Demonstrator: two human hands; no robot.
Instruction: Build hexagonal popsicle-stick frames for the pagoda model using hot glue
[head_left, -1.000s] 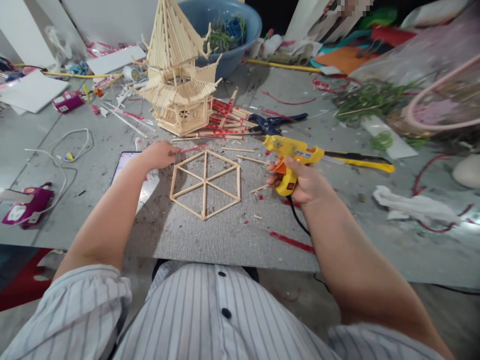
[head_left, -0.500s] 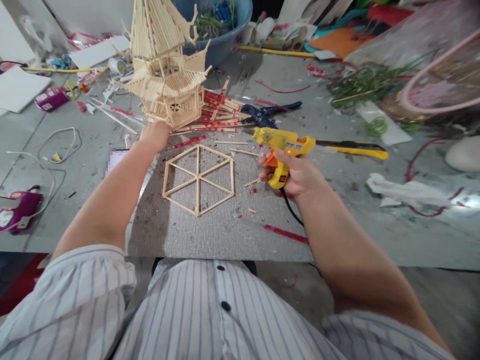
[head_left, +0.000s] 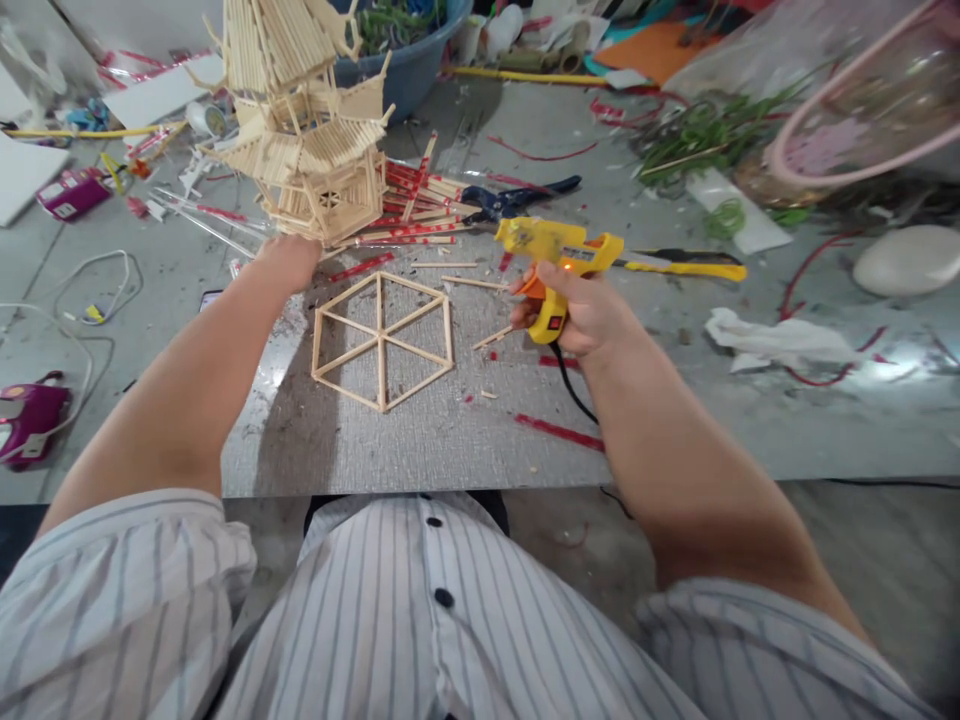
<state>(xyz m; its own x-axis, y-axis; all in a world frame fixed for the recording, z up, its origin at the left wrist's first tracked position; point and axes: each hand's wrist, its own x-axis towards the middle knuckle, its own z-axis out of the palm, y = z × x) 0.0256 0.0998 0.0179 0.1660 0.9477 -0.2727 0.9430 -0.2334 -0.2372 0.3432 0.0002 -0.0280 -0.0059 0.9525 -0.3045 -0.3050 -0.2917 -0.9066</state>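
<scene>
My right hand (head_left: 581,305) is wrapped round the grip of a yellow hot glue gun (head_left: 559,245), fingers by its orange trigger. The gun's nozzle points left, and a small orange light glows on its body. My left hand (head_left: 289,262) looks closed at the front base of a pagoda model (head_left: 322,150) built from wooden sticks; its fingertips are hidden, so what it grips cannot be made out. Between my hands a hexagonal frame (head_left: 381,336) of wooden sticks with crossing spokes lies flat on the table. A few loose sticks (head_left: 472,283) lie beside it.
Behind the gun lie dark blue pliers (head_left: 499,200), a yellow-black cutter (head_left: 686,265) and red-wrapped stick bundles (head_left: 427,195). A blue basin (head_left: 420,65) stands at the back. Purple devices (head_left: 34,420) with white cable are at left; greenery (head_left: 705,145) and crumpled tissue (head_left: 772,340) at right.
The whole view has shifted, so the table's things appear further left and higher. The glue gun sits slightly closer to the hexagonal frame; my left hand stays by the pagoda base.
</scene>
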